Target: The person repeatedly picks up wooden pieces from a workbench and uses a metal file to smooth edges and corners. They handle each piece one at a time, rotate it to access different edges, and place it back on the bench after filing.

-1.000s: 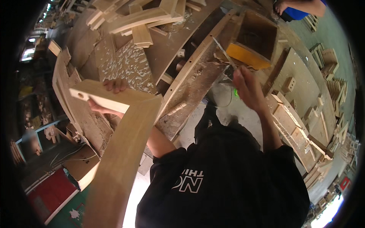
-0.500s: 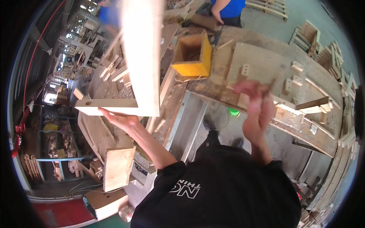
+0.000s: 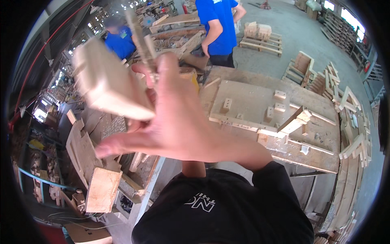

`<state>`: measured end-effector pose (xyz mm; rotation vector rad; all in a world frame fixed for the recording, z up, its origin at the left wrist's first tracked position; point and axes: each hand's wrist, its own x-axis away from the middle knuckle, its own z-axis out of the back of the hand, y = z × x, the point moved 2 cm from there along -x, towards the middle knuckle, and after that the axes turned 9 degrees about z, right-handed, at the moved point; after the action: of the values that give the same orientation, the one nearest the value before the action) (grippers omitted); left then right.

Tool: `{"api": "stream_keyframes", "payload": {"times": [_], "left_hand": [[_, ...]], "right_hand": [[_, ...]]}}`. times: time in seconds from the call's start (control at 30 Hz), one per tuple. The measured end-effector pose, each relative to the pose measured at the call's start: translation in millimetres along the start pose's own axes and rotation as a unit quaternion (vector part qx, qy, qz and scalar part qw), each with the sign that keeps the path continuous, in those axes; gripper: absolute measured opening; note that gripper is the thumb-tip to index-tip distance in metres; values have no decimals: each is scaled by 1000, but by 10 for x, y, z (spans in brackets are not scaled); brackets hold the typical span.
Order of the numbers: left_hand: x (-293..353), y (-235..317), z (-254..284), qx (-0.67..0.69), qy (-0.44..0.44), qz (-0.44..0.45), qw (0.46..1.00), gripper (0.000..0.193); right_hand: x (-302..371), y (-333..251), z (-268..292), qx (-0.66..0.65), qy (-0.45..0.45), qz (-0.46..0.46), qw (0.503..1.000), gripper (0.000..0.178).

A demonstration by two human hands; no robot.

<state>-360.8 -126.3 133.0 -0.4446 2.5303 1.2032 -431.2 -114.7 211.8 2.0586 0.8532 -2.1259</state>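
right hand (image 3: 178,126) mid-frame, fingers spread wide, touching blurred wooden piece (image 3: 109,87) at upper left. left hand hidden, can't tell its grip. table (image 3: 321,154) with wooden blocks at right.

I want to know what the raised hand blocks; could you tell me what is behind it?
Behind the hand show a blurred wooden piece, a workbench and two people in blue shirts. The bench's left part is covered.
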Motion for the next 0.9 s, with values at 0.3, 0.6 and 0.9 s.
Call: {"api": "stream_keyframes", "payload": {"times": [0.3, 0.6, 0.9], "left_hand": [[576, -262, -300, -98, -354, -220, 904, 86], [411, -1306, 211, -287, -834, -90, 462, 51], [1960, -2653, 766, -84, -871, -138, 465, 37]], "right_hand": [[-320, 484, 761, 167, 212, -111, 956, 38], [774, 425, 2618, 166, 266, -66, 947, 24], [2639, 2, 2936, 572, 309, -185, 737, 45]]}}
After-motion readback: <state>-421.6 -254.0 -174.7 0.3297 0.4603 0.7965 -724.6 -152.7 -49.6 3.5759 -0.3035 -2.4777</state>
